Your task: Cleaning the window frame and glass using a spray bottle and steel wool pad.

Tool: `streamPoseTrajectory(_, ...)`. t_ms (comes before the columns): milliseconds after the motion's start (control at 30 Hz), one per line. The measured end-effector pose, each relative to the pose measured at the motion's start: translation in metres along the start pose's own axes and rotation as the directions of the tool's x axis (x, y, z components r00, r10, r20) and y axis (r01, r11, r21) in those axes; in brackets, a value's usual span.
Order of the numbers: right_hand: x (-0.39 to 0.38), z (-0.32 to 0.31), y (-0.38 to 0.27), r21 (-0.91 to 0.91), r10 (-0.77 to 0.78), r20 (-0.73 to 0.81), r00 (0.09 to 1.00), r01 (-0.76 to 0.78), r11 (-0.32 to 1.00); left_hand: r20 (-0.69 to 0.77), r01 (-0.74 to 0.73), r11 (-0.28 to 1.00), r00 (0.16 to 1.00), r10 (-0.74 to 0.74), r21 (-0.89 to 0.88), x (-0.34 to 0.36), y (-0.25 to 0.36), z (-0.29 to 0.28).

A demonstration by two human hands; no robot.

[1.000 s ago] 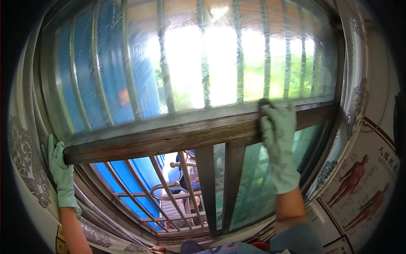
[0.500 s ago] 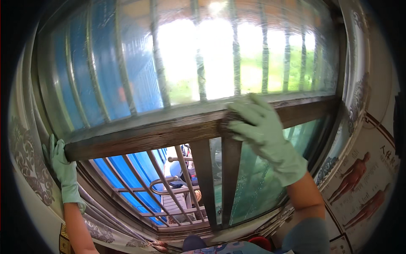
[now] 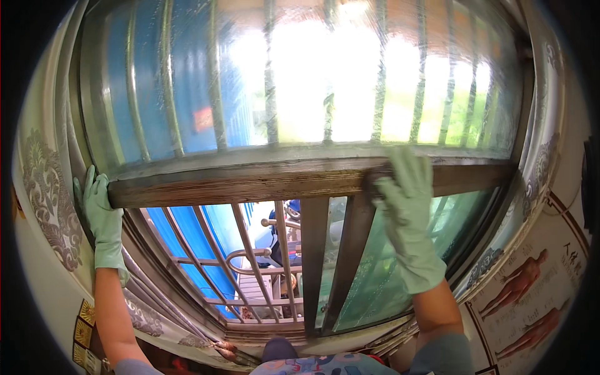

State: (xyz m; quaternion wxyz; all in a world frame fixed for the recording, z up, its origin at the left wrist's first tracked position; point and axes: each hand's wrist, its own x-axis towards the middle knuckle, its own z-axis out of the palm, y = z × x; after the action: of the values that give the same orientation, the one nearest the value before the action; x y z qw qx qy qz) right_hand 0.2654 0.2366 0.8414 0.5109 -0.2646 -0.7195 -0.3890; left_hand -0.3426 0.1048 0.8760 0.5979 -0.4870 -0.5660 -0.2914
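The brown window rail (image 3: 250,186) crosses the view through its middle, from nine o'clock to three o'clock. At four o'clock, one poster (image 3: 524,307) carries some printed writing and two human figures (image 3: 528,273). Between seven and eight o'clock, four upright bars (image 3: 249,244) stand under the rail. At nine o'clock, the green-gloved left hand (image 3: 103,215) is placed beside the rail's end, and I cannot tell if it grips. Near three o'clock, the right hand (image 3: 409,219), gloved also, is closed over one dark pad (image 3: 376,179), which touches the rail.
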Motion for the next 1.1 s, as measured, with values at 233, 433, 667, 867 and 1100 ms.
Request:
streamPoseTrajectory(233,0.029,0.027,-0.078,0.140,-0.003,0.051,0.999,-0.004,0.990,0.057,0.092,0.996,0.994,-0.091,-0.006,0.008,0.010,-0.003)
streamPoseTrajectory(433,0.054,0.032,-0.110,0.194,-0.038,0.129,0.991,0.013,0.981,0.052,0.077,0.997,0.996,-0.076,-0.018,0.001,0.003,-0.004)
streamPoseTrajectory(667,0.015,-0.013,-0.032,0.199,0.509,-0.085,0.857,-0.486,0.851,0.055,0.103,0.995,0.993,-0.103,-0.014,0.000,0.003,0.003)
streamPoseTrajectory(867,0.064,0.018,-0.089,0.167,0.111,0.003,0.994,-0.110,0.980,0.103,0.090,0.994,0.990,-0.095,0.059,-0.004,-0.012,0.010)
streamPoseTrajectory(1100,0.004,-0.005,0.043,0.515,0.633,-0.166,0.756,-0.481,0.709,-0.002,0.053,0.993,0.999,-0.054,0.106,-0.017,-0.031,0.016)
